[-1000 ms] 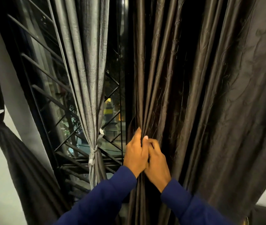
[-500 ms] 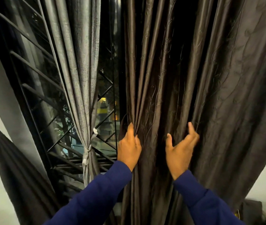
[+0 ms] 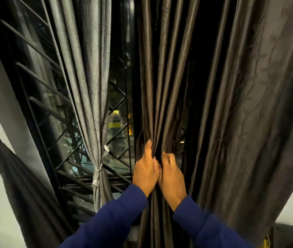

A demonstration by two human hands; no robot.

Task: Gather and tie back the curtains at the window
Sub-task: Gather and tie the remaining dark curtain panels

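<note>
My left hand (image 3: 146, 173) and right hand (image 3: 171, 178) touch, fingers closed on pleats of the dark curtain (image 3: 161, 108) at the window's right. Most cloth hangs loose rightward; slippery folds may slide free before I tie them.

A dark brown satin curtain (image 3: 213, 104) hangs in bunched vertical pleats at centre-right; a grey curtain (image 3: 90, 86) left of centre is already tied (image 3: 97, 170) low.
</note>
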